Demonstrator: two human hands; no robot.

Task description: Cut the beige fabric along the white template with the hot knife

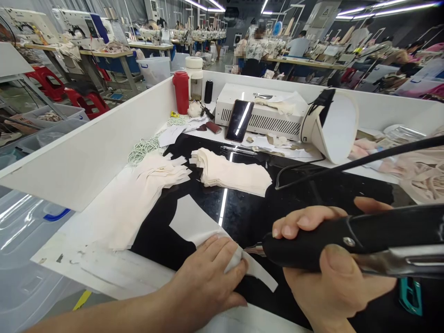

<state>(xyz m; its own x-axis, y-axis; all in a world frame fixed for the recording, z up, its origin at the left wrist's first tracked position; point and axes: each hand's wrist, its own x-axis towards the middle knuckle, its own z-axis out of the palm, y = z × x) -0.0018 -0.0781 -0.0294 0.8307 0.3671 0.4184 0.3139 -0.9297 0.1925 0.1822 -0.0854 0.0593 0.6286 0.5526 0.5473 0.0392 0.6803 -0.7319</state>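
Observation:
A pale cut fabric piece (194, 219) lies on the black glossy board (256, 217). My left hand (211, 268) presses down on its middle, fingers close together, with some cloth bunched between fingers and thumb. Wrapped around a black-handled electric tool (305, 245) is my right hand (333, 268). The tool's narrow metal tip (255, 249) points left and meets the fabric beside my left fingers. Beyond the piece sits a stack of cream fabric pieces (236, 173). Another cream pile (142, 194) spreads out to its left.
A white slotted box (260, 111) stands at the back with a phone (240, 120) leaning on it. Right of it is a white cone-shaped shade (338, 125). A black cable (364, 159) crosses the right side. Low white walls (86, 152) edge the table; a teal clip (411, 296) lies lower right.

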